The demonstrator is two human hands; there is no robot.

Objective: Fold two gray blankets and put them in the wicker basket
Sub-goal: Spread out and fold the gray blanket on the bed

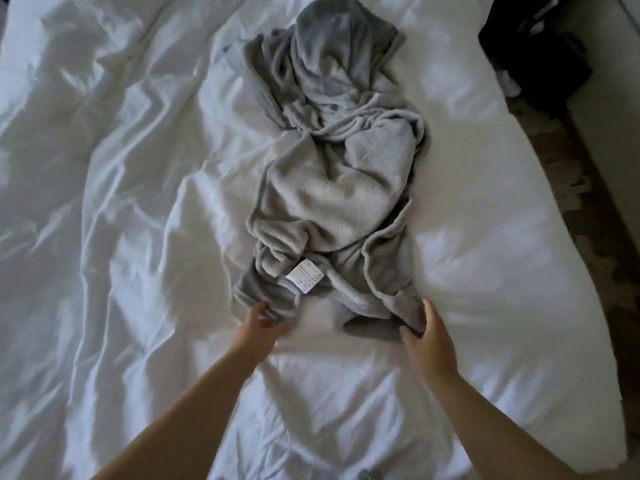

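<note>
A crumpled gray fleece blanket [332, 188] lies in a long heap on the white bed, running away from me. A white care label [304, 277] shows near its close end. A darker gray bundle [329, 53] sits at the far end; I cannot tell whether it is a separate blanket. My left hand [258, 329] is open, fingers apart, touching the near left corner of the blanket. My right hand [427, 337] is open too, its fingers at the near right corner, thumb and fingers either side of the fabric edge. No wicker basket is in view.
The white duvet [121, 202] is wrinkled and covers the bed, whose right edge [554, 209] curves down to a dark wooden floor [595, 209]. A dark object [533, 53] stands on the floor at the upper right.
</note>
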